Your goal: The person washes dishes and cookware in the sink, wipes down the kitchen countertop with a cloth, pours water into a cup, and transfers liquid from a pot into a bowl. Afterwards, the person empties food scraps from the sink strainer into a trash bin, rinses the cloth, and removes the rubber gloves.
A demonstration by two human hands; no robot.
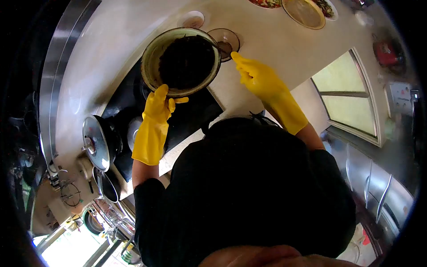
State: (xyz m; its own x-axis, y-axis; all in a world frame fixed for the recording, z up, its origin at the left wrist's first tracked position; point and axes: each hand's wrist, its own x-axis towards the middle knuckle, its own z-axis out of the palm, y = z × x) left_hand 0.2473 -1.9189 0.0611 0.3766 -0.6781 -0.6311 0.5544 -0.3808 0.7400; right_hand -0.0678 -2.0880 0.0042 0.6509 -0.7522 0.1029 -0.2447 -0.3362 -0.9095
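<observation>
A wide, pale-rimmed pot point(148, 66) filled with a dark, nearly black mass point(187, 62) is at upper centre, over the black cooktop point(191, 116). Wearing a yellow rubber glove, my left hand point(156, 115) grips the pot's near rim, thumb over the edge and fingers outside. My right hand point(260, 80), also gloved, is to the right of the pot with its fingers closed. A thin dark utensil point(221, 49) runs from the pot's right rim to those fingers; its working end is lost in the dark contents.
Behind the pot's right side is a clear glass dish point(234, 39), with a small bowl point(192, 19) farther back. A glass-lidded pan point(96, 142) and a frying pan point(106, 184) are at left. Plates of food point(267, 2) and a round tan-rimmed dish point(304, 13) occupy the far right counter.
</observation>
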